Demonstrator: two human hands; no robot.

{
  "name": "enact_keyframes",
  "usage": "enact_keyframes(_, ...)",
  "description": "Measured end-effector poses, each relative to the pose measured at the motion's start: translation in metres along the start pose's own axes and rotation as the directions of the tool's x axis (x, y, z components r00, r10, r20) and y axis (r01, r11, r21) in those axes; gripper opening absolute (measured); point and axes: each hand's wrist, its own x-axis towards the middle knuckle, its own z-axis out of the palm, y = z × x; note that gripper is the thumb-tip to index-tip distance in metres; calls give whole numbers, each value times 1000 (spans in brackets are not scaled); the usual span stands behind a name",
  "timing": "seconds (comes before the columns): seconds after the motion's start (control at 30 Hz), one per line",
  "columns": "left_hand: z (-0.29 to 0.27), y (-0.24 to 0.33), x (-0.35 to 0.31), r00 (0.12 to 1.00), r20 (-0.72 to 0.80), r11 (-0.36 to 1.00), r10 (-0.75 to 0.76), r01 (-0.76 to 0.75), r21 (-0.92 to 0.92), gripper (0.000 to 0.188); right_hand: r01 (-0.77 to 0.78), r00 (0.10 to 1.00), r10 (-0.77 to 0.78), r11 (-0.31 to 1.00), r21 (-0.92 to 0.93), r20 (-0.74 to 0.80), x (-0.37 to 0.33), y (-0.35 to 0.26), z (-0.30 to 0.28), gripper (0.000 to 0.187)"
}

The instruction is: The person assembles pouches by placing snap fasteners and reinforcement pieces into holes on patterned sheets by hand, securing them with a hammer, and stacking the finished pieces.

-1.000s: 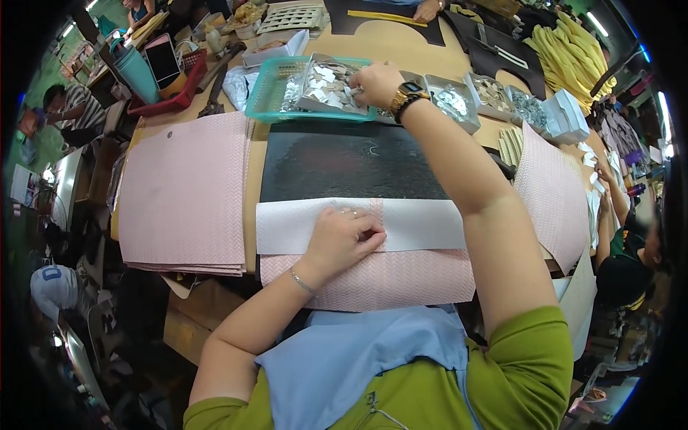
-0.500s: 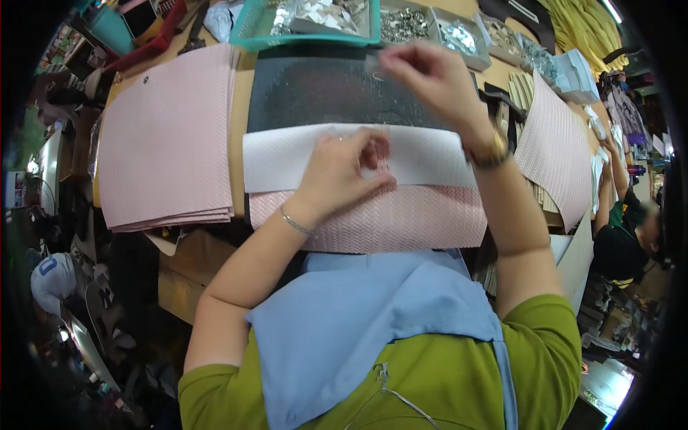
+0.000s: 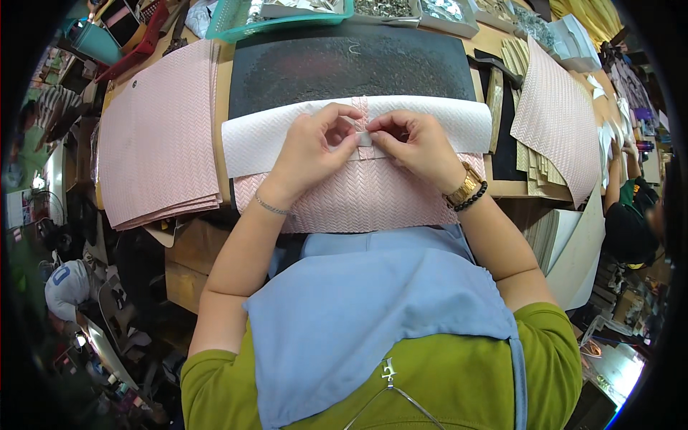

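A pink woven-texture sheet (image 3: 358, 197) lies in front of me, its far part folded over to show the white backing (image 3: 261, 140). A narrow pink strip (image 3: 360, 106) runs across the middle of that backing. Over the strip, a small white patch (image 3: 365, 139) sits between my hands. My left hand (image 3: 320, 140) pinches its left side with thumb and forefinger. From the other side, my right hand (image 3: 419, 147) pinches the patch's upper right edge. Fingertips of both hands nearly meet there. Whether the patch touches the strip, I cannot tell.
Beneath the sheet is a black board (image 3: 344, 72) bearing a small wire-like hook (image 3: 354, 49). Stacked pink sheets (image 3: 161, 136) lie left, another pink sheet (image 3: 555, 118) right. A hammer (image 3: 496, 93) rests beside the board. A green basket (image 3: 287, 25) and boxes of metal parts (image 3: 387, 8) stand behind.
My right hand has come down from above the black board to the folded sheet, beside my left hand. The small pale piece it held up now sits between both hands' fingertips.
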Motion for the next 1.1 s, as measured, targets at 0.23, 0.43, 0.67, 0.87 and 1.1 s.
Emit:
enact_keyframes(0.23,0,5,2,999,-9,999,-39,39,-8,32,116,993,-115,993,37,-28,8,6,4,12)
enact_keyframes(0.43,2,8,2,998,-30,999,-48,49,21,30,145,989,-145,989,15,-3,12,8,4,12)
enact_keyframes(0.67,5,26,8,992,-21,978,-123,125,165,30,94,996,-94,994,63,-7,11,3,3,13)
enact_keyframes(0.87,10,14,7,990,-75,935,122,-89,344,25,285,954,-298,934,-216,-31,10,-10,2,14)
enact_keyframes(1.1,7,7,-3,969,-86,918,233,-189,349,7,369,889,-453,796,-480,-66,61,-33,-65,12)
